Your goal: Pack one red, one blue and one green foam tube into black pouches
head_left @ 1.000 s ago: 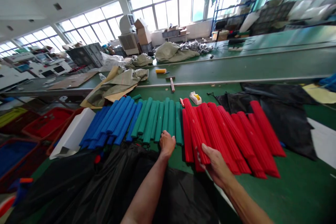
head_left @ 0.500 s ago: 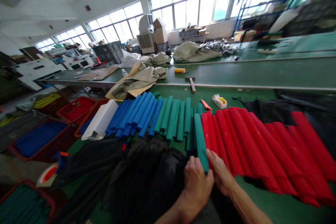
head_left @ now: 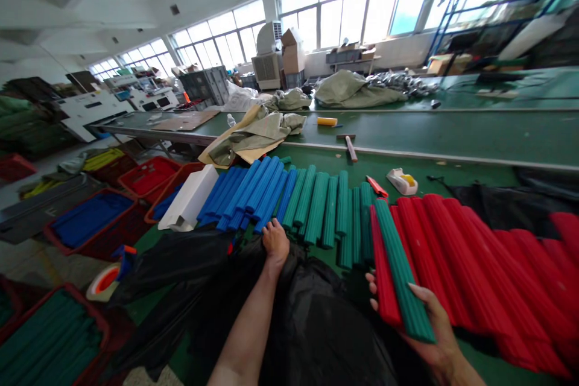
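My right hand (head_left: 434,319) is wrapped round a green ribbed roll (head_left: 402,268) and a red ribbed roll (head_left: 383,271) together. Its thumb lies on the green roll, and its fingertips show at the red one's left side. My left hand (head_left: 275,242) is at the near end of a blue ribbed roll (head_left: 287,196), its fingers curled on that end. More blue rolls (head_left: 253,187) lie in a pile to its left. A row of green rolls (head_left: 319,208) lies between my hands, and many red rolls (head_left: 465,259) lie to the right.
Black sheeting (head_left: 325,307) covers the near table edge. A white box (head_left: 190,199), a tape dispenser (head_left: 402,181), a red cutter (head_left: 377,187) and a hammer-like tool (head_left: 350,148) lie about. Red crates (head_left: 97,241) stand at the left. Crumpled paper and fabric (head_left: 253,139) lie beyond the rolls.
Both hands were together at the near end of the green roll. My left hand has moved left to the blue rolls. My right hand now holds the green roll with a red one.
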Demonstrator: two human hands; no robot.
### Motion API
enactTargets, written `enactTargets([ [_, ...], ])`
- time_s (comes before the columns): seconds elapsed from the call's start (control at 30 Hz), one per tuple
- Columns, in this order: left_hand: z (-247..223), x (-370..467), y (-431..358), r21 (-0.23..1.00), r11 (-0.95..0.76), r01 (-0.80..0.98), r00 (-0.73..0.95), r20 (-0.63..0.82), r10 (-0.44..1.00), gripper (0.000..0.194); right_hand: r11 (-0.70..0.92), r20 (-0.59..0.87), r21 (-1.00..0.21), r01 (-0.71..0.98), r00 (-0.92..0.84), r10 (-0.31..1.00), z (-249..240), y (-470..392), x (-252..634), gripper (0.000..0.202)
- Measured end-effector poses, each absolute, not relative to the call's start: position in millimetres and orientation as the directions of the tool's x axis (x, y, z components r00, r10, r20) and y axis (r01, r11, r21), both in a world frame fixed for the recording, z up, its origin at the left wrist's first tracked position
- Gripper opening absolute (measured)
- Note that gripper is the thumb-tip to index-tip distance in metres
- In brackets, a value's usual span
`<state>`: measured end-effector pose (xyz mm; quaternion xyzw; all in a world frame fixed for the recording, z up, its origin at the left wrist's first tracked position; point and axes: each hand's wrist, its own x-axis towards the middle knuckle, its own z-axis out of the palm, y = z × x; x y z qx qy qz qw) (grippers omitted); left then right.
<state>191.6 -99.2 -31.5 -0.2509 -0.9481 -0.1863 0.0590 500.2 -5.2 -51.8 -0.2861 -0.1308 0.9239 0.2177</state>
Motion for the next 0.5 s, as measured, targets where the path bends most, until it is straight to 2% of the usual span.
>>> enactTargets([
  [0.17, -29, 179, -90, 0.307, 0.802, 0.512, -0.856, 0.106, 0.506, 0.037, -0.859, -0.386, -0.321, -0.399, -0.773, 0.503, -58, -6, 504, 0.046],
  [0.33, 25, 151, -98, 0.392, 0.769, 0.504, -0.832, -0.018, 0.554, 0.023, -0.871, -0.377, -0.334, -0.361, -0.795, 0.475, -58, -2, 510, 0.047],
  [0.5, 81, 172, -131, 0.538, 0.643, 0.545, -0.782, 0.048, 0.622, 0.038, -0.852, -0.346, -0.353, -0.388, -0.791, 0.504, -62, -4, 511, 0.046],
])
